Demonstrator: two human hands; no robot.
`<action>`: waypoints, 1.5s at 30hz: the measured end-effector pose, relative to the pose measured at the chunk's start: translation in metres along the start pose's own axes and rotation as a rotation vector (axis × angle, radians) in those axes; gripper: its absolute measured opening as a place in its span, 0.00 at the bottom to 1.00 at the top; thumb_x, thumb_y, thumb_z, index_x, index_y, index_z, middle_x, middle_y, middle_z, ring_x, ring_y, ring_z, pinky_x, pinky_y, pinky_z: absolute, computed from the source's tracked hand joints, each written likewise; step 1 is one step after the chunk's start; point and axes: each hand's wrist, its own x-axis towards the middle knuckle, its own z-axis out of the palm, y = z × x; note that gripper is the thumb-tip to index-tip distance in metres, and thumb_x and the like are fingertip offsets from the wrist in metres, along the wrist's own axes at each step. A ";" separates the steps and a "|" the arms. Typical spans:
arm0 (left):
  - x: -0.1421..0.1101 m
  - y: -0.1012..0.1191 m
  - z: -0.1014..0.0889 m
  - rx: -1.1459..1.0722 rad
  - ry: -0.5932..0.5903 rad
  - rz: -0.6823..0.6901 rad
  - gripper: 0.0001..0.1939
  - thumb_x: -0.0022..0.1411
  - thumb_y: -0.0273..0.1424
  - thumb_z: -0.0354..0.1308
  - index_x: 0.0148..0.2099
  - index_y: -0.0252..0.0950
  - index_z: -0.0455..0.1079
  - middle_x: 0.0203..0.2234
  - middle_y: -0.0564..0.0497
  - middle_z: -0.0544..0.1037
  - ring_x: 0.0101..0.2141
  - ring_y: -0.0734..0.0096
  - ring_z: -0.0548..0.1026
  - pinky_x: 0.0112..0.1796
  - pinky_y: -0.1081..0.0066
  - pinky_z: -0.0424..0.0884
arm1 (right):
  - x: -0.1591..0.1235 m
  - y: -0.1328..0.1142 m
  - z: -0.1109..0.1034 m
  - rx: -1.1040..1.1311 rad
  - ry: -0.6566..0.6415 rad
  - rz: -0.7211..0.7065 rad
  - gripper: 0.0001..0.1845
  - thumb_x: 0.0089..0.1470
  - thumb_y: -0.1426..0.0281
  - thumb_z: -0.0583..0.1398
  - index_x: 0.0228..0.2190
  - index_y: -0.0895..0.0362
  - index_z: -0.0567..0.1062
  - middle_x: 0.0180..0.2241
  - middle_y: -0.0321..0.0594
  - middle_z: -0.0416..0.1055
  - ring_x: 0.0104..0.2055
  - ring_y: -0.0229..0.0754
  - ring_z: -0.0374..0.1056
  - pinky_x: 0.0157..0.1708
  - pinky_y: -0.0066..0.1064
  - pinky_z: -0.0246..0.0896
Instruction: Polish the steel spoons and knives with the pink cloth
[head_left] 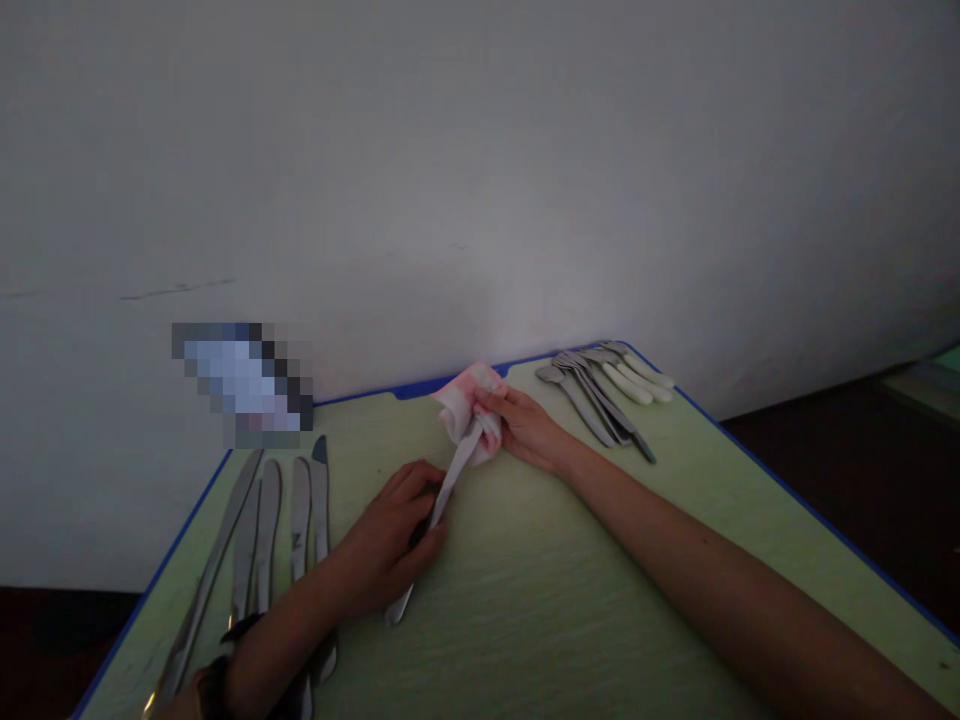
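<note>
A silver table knife slants over the middle of the table, its rounded near end low and its far end inside a cloth. My left hand is closed around the knife's lower part. My right hand grips the bunched pink and white cloth, which wraps the knife's upper end and hides it. Beneath and beyond my left forearm, several table knives lie side by side at the left, partly covered by the arm.
The table has a pale green top and a blue edge. Several spoons and forks, some white-handled, lie at the far right corner. A pixelated item leans near the far left corner. A grey wall stands directly behind.
</note>
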 end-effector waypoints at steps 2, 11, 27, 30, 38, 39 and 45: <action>0.000 0.000 0.000 0.007 -0.003 0.003 0.06 0.61 0.25 0.47 0.36 0.35 0.66 0.43 0.44 0.66 0.47 0.61 0.63 0.49 0.61 0.64 | 0.000 0.000 0.000 -0.003 -0.001 0.005 0.14 0.39 0.66 0.68 0.27 0.60 0.72 0.23 0.33 0.71 0.24 0.32 0.64 0.26 0.25 0.59; 0.001 0.000 0.000 0.017 -0.004 0.006 0.05 0.56 0.24 0.48 0.30 0.35 0.64 0.38 0.45 0.67 0.44 0.60 0.63 0.47 0.59 0.65 | 0.002 0.002 0.001 0.049 0.141 -0.062 0.14 0.40 0.65 0.68 0.25 0.59 0.71 0.20 0.31 0.69 0.22 0.31 0.62 0.24 0.24 0.58; 0.001 -0.003 0.000 0.033 -0.032 -0.013 0.12 0.66 0.31 0.45 0.30 0.35 0.65 0.36 0.47 0.68 0.44 0.62 0.63 0.48 0.61 0.63 | 0.003 0.001 -0.001 0.038 0.100 -0.020 0.16 0.41 0.60 0.67 0.24 0.58 0.69 0.18 0.29 0.66 0.20 0.31 0.59 0.22 0.24 0.56; 0.002 -0.003 0.001 0.035 -0.032 -0.028 0.13 0.66 0.31 0.44 0.30 0.35 0.65 0.35 0.47 0.68 0.44 0.63 0.63 0.48 0.62 0.63 | 0.001 0.001 0.000 0.006 0.052 -0.015 0.17 0.40 0.59 0.67 0.23 0.58 0.69 0.18 0.29 0.66 0.20 0.31 0.58 0.21 0.24 0.54; 0.002 -0.001 0.001 0.033 -0.032 -0.037 0.14 0.67 0.31 0.42 0.32 0.35 0.65 0.36 0.46 0.67 0.44 0.62 0.62 0.48 0.60 0.63 | -0.003 0.000 0.001 -0.108 -0.101 0.025 0.21 0.38 0.55 0.67 0.21 0.60 0.69 0.18 0.30 0.68 0.21 0.31 0.60 0.23 0.24 0.55; 0.002 0.000 0.000 0.029 -0.030 -0.039 0.14 0.67 0.31 0.42 0.33 0.35 0.65 0.36 0.46 0.67 0.44 0.62 0.62 0.48 0.60 0.63 | -0.003 0.000 0.000 -0.122 -0.117 0.032 0.21 0.38 0.55 0.67 0.22 0.60 0.70 0.18 0.31 0.68 0.21 0.31 0.61 0.23 0.25 0.56; 0.002 0.002 -0.002 -0.001 -0.032 -0.041 0.12 0.67 0.29 0.43 0.34 0.35 0.65 0.36 0.47 0.67 0.44 0.62 0.61 0.49 0.61 0.62 | -0.005 -0.001 -0.005 -0.277 -0.303 0.052 0.20 0.47 0.55 0.62 0.20 0.61 0.71 0.17 0.34 0.69 0.20 0.33 0.63 0.25 0.26 0.57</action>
